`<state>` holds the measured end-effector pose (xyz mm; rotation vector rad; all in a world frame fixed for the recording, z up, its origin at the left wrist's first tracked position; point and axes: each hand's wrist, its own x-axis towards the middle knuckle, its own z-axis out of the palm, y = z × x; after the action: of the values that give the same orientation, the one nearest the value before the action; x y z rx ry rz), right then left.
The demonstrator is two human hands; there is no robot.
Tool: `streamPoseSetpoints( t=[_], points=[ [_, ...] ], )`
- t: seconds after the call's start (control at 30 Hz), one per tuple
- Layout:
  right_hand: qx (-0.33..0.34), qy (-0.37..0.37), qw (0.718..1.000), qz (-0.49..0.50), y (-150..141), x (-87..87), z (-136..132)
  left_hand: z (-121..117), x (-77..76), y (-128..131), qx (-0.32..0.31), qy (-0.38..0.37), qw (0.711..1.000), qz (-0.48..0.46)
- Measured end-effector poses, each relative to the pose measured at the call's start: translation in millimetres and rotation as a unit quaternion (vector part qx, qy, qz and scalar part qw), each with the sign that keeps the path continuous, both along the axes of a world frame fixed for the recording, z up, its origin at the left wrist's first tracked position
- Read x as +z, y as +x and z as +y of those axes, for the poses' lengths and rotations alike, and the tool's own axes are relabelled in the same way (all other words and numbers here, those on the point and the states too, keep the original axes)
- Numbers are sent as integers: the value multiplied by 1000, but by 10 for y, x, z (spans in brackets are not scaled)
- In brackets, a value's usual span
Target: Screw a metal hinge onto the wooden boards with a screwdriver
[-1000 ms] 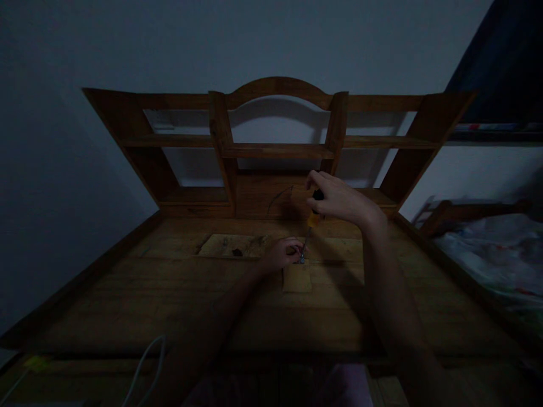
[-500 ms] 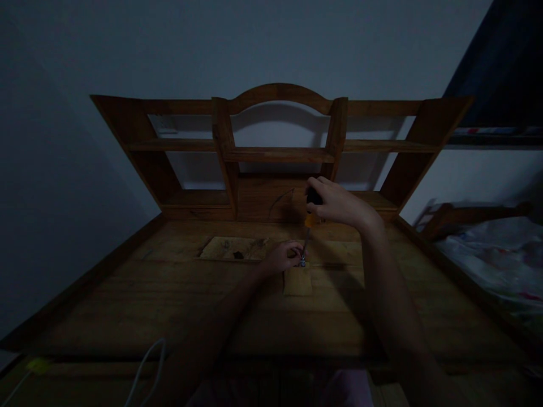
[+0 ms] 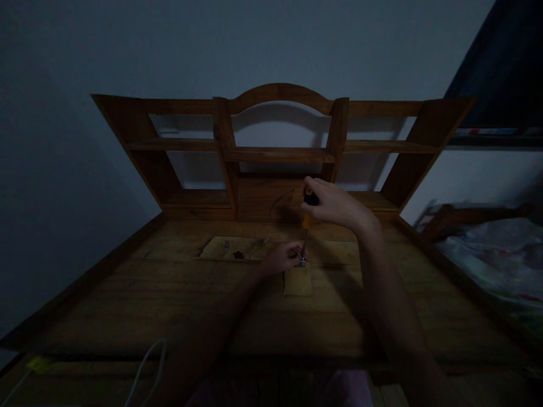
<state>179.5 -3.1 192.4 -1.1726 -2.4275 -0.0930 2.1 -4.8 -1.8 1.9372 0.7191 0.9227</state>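
My right hand (image 3: pixel 328 202) is wrapped around the black and orange handle of a screwdriver (image 3: pixel 307 220), held nearly upright. The shaft points down to a small shiny metal fitting (image 3: pixel 303 263) at the far edge of a small pale wooden block (image 3: pixel 297 281). Beside the shaft's tip, my left hand (image 3: pixel 283 258) is closed, its curled fingers against the fitting. The exact contact of those fingertips and the screw itself are too small and dark to make out. The block lies flat on the wooden desktop (image 3: pixel 178 311).
Left of my left hand lies a longer pale board (image 3: pixel 229 249) with a dark spot. A wooden shelf unit (image 3: pixel 280 154) stands at the back against the wall. A white cable (image 3: pixel 146 362) loops at the front left. Bedding (image 3: pixel 500 254) is at the right.
The screwdriver's handle and my right hand have shifted slightly left, and the fingers have turned a little on the handle. My left hand has stayed in place.
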Motion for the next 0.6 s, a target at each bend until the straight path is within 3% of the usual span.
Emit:
streamPoseSetpoints(
  t=[0.6],
  points=[
    [-5,16,1000,-13,-5,-17,32,16,-38,6,4,-8,1000,-7]
  ],
)
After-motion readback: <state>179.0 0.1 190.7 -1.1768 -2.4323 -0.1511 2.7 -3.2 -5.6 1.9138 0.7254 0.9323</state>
